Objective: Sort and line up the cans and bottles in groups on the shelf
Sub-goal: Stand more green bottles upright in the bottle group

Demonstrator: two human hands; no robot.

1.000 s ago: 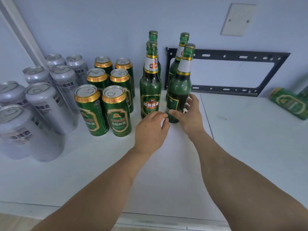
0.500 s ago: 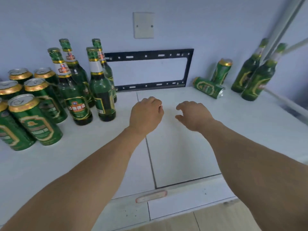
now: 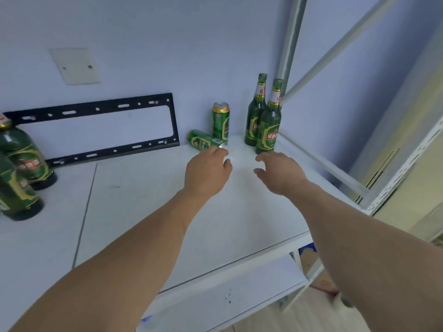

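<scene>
A: Where are the hands?

B: Both reach out over the white shelf (image 3: 148,212) toward its far right corner. The left hand (image 3: 207,170) hovers with its fingers loosely curled, holding nothing, its fingertips just short of a green can lying on its side (image 3: 202,140). The right hand (image 3: 280,172) is beside it, fingers relaxed and spread a little, also holding nothing, near the base of the nearer bottle (image 3: 269,125).

A: Does either hand touch anything?

B: The left one looks very close to the fallen can's end, but I cannot tell whether it touches. The right one is apart from the bottle.

A: What stands in that corner?

B: An upright green can (image 3: 220,121) just behind the fallen one, and two green bottles with gold caps, the nearer one partly covering the farther bottle (image 3: 255,116), close to the shelf's white upright post (image 3: 290,44).

A: And on the left?

B: Two more green bottles (image 3: 19,178) at the frame's edge, well apart from the corner group. A black metal bracket (image 3: 100,130) leans against the wall between them, below a pale wall plate (image 3: 74,65)
</scene>
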